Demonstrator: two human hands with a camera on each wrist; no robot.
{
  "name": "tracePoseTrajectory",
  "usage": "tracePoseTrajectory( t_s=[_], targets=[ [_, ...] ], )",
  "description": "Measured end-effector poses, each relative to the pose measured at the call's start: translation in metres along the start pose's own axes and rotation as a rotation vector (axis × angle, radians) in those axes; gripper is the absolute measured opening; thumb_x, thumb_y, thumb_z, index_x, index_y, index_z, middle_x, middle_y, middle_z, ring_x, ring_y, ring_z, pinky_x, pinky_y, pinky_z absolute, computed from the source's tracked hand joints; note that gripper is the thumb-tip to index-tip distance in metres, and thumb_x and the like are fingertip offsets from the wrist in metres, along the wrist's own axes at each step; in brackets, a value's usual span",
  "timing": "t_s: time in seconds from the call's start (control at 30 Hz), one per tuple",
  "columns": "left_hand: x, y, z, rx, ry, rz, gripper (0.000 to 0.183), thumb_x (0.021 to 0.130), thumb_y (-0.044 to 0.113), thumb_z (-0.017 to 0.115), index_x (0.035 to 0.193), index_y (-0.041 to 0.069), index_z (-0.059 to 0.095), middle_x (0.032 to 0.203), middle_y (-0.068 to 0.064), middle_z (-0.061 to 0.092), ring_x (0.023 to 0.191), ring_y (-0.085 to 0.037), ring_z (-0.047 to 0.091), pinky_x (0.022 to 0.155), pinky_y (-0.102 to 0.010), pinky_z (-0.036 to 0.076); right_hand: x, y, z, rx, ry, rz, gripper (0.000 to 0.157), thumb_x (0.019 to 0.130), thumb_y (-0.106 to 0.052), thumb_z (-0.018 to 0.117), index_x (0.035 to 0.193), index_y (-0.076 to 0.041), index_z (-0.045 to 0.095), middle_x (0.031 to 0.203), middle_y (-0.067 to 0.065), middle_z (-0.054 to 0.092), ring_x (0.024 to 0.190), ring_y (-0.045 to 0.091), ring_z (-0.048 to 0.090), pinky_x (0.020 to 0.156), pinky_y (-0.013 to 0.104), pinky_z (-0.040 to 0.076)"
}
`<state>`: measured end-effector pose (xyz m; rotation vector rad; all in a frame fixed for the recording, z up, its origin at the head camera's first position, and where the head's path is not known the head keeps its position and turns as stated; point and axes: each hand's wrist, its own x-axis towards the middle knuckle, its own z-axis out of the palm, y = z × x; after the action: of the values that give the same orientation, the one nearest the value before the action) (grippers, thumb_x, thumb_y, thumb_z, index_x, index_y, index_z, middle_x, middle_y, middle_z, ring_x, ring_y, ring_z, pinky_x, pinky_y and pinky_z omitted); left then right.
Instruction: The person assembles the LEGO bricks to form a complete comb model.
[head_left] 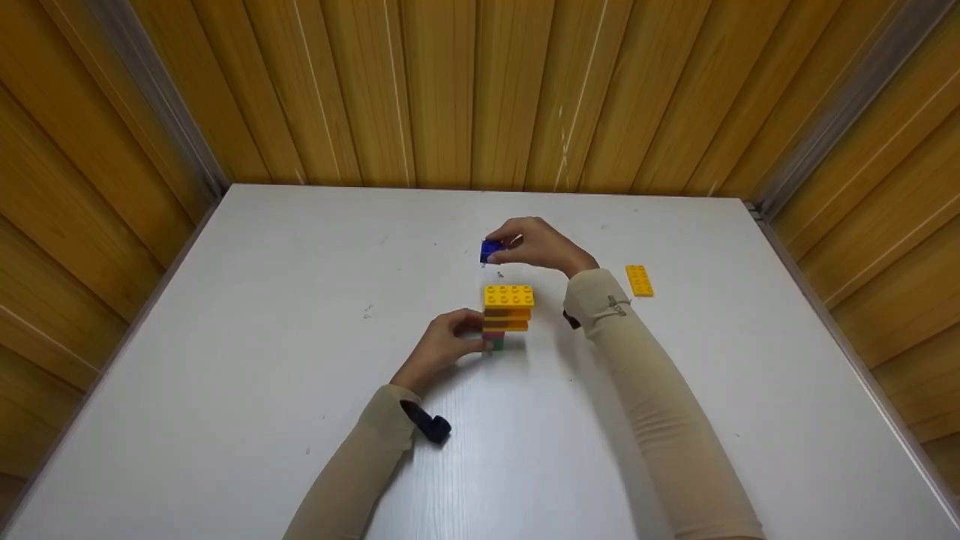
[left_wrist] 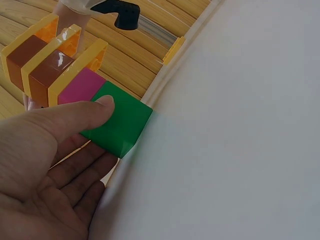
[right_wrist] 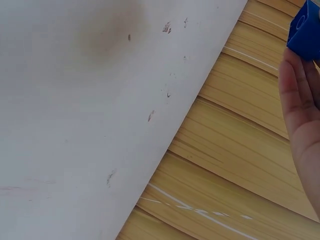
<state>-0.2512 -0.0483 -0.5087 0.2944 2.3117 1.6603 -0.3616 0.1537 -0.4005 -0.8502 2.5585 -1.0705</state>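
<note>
A tower of toy building bricks stands mid-table, a green brick (left_wrist: 122, 120) at its foot and a magenta brick (left_wrist: 82, 86) above that. Higher up, yellow plates (head_left: 508, 295) alternate with brown bricks (left_wrist: 51, 71), and the studded top plate juts out to the right. My left hand (head_left: 444, 346) grips the tower low down, thumb on the green brick and fingers behind it. Beyond the tower, my right hand (head_left: 541, 246) pinches a blue brick (head_left: 490, 251) between thumb and fingers. In the right wrist view the hollow underside of the blue brick (right_wrist: 304, 31) shows.
A loose yellow plate (head_left: 639, 280) lies on the white table (head_left: 300, 300) to the right, beside the right sleeve. Wood-patterned walls (head_left: 435, 90) enclose the table at the back and both sides. Black wrist cameras (head_left: 427, 424) are strapped over the sleeves.
</note>
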Motion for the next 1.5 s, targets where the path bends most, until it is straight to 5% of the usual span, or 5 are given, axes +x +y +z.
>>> tracePoseTrajectory(
  t_s=[0.97, 1.5],
  targets=[
    [0.002, -0.001, -0.002, -0.013, -0.003, 0.04, 0.039, 0.08, 0.017, 0.078, 0.116, 0.014, 0.064, 0.117, -0.001, 0.067, 0.111, -0.018, 0.061, 0.103, -0.038, 0.046, -0.038, -0.042, -0.009, -0.062, -0.114, -0.255, 0.037, 0.085, -0.023, 0.074, 0.117, -0.006, 0.067, 0.107, 0.008, 0.066, 0.094, 0.019, 0.064, 0.09, 0.041, 0.055],
    [0.003, -0.001, -0.001, 0.01, 0.002, 0.05, 0.036, 0.081, 0.017, 0.076, 0.116, 0.015, 0.065, 0.115, -0.001, 0.067, 0.108, -0.017, 0.062, 0.101, -0.037, 0.047, -0.05, -0.048, -0.007, -0.107, -0.172, -0.231, 0.038, 0.085, -0.023, 0.073, 0.119, -0.006, 0.065, 0.109, 0.008, 0.063, 0.097, 0.02, 0.062, 0.09, 0.037, 0.054]
  ],
)
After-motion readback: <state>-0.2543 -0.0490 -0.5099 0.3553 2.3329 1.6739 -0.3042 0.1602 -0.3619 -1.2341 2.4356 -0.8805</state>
